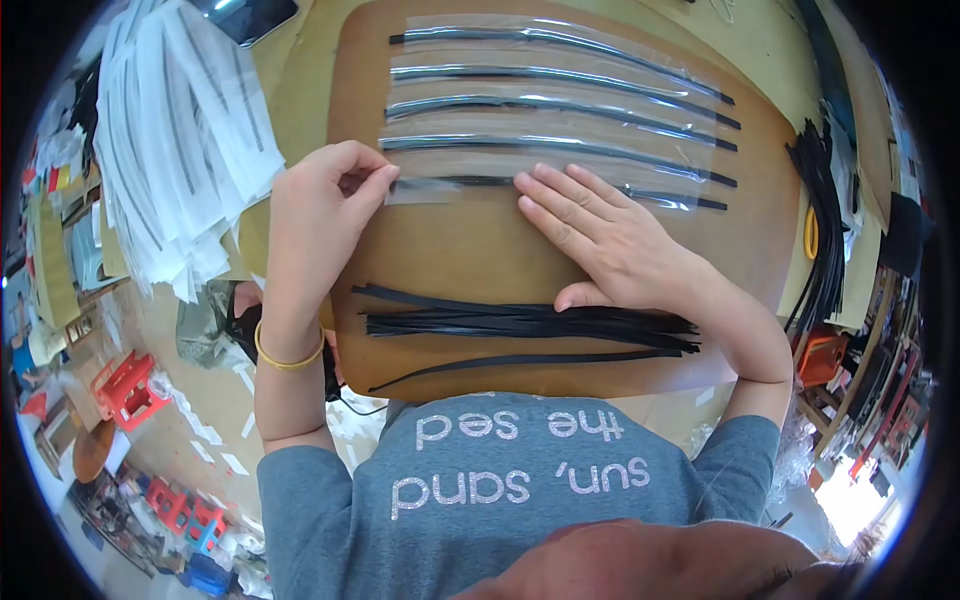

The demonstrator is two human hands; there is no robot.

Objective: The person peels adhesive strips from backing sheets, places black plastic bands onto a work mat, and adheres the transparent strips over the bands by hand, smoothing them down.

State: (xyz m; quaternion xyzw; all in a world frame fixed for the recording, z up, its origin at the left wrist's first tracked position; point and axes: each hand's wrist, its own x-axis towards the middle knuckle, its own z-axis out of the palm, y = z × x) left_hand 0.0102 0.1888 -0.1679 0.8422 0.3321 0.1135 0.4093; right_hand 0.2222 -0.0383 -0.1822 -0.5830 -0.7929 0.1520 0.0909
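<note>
My left hand (335, 195) pinches the left end of the lowest black strip (480, 182) in a row, thumb and forefinger together. Clear film (430, 190) lies along that strip beside my fingertips. With fingers stretched out, my right hand (590, 225) lies flat over the middle of the same strip, its fingertips pressing on it. Above both hands, several more black strips (560, 145) run parallel under clear film on the brown board (450, 250). Nearer my body is a loose bundle of black strips (520, 322), below my right thumb, and a single strip (530, 358) lies apart from it.
White paper-like strips (180, 130) are piled at the left, near a dark glossy device (250, 15). On the right hang more black strips (825, 220) beside a yellow ring-shaped handle (810, 233). A red stool (130, 390) stands on the littered floor at left.
</note>
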